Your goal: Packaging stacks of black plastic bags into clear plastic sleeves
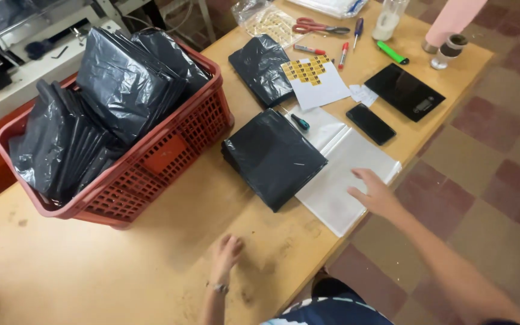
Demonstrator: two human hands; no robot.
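Observation:
My right hand (375,194) lies flat with fingers spread on a stack of clear plastic bags (338,174) at the table's near edge. A pile of black plastic packets (274,156) rests on the left part of that stack, a hand's width from my right hand. My left hand (226,253) rests on the bare wooden table (121,265) with fingers curled under, holding nothing. A wristwatch is on that wrist.
A red plastic basket (151,162) full of black packets stands at left. Further back lie another black packet (261,69), a sheet of yellow stickers (314,78), a phone (371,124), a black scale (404,91), scissors (317,27), pens and markers.

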